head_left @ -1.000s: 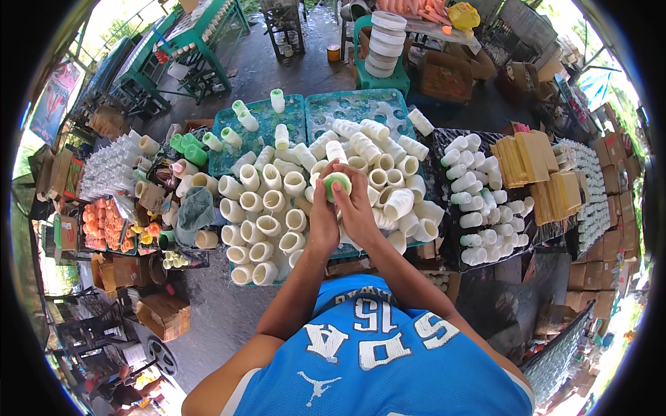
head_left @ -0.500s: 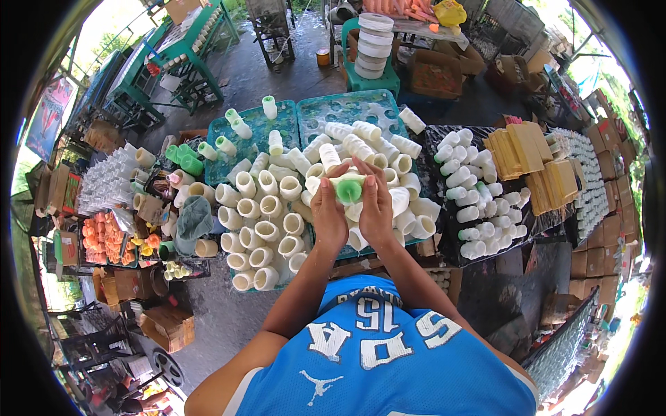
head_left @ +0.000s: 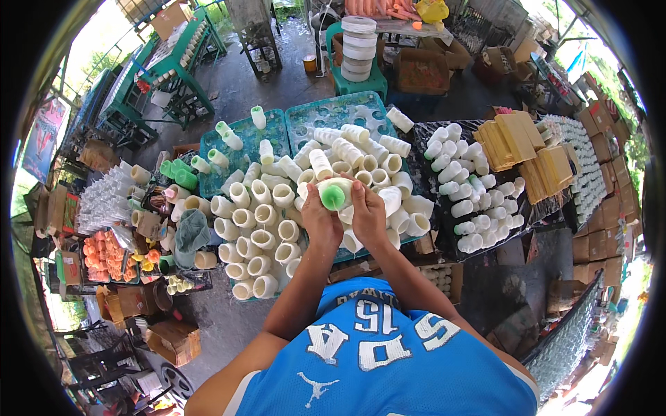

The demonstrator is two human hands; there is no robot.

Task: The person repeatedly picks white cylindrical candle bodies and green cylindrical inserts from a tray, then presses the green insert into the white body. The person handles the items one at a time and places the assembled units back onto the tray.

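In front of my chest, over the piled table, a candle-like green piece (head_left: 334, 197) shows its round end inside a soft white sleeve (head_left: 339, 182). My left hand (head_left: 322, 219) is closed around the left side of the sleeve. Against the right side, my right hand (head_left: 368, 213) grips it with thumb and fingers; some fingertips are hidden. Beyond the hands lies a heap of ridged white cylinders (head_left: 347, 152). Many hollow cream-white tubes (head_left: 263, 239) stand and lean to the left, open ends up. Behind them are teal trays with round holes (head_left: 305, 104).
White cylinders with green ends (head_left: 469, 197) lie on black plastic at right, beside stacked yellow-brown slabs (head_left: 510, 142). Orange pieces (head_left: 104, 258) and a grey-green cloth (head_left: 195, 232) are at left. A green chair (head_left: 374, 83) holds stacked white rolls (head_left: 358, 52).
Both hands have tilted and shifted slightly left and lower with the sleeve. My right-hand fingers have moved from the top to its right side. The whole view has shifted a little.
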